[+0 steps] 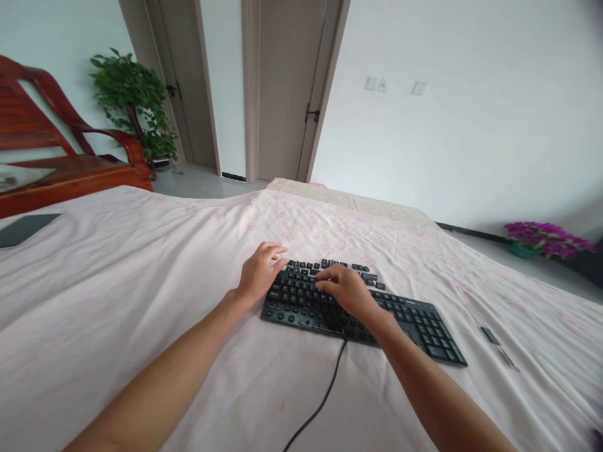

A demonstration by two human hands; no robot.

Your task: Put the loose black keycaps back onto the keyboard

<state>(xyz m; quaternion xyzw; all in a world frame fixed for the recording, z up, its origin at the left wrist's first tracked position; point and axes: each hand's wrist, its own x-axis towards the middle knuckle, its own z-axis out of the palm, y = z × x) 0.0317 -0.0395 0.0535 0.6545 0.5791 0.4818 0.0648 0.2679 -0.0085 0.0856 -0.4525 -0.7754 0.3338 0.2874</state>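
Note:
A black keyboard (301, 300) lies on the bedsheet, its cable (325, 402) leaving from the side nearest me. Along that near side some key positions show bare round mounts without caps. Loose black keycaps (360, 267) lie in rough rows just past the far edge. My left hand (260, 271) is at the keyboard's left end, thumb and fingers apart, close to the loose caps. Over the middle of the keyboard, my right hand (346, 290) has its thumb and fingertips drawn together near the far edge. Whatever is between those fingertips is too small to make out.
A small tool with wire prongs (497, 345) lies on the sheet (198, 351) to the right. At the far left is a dark flat object (26, 229). Beyond the bed stand a wooden bench (70, 166), a green plant (132, 100) and purple flowers (546, 238).

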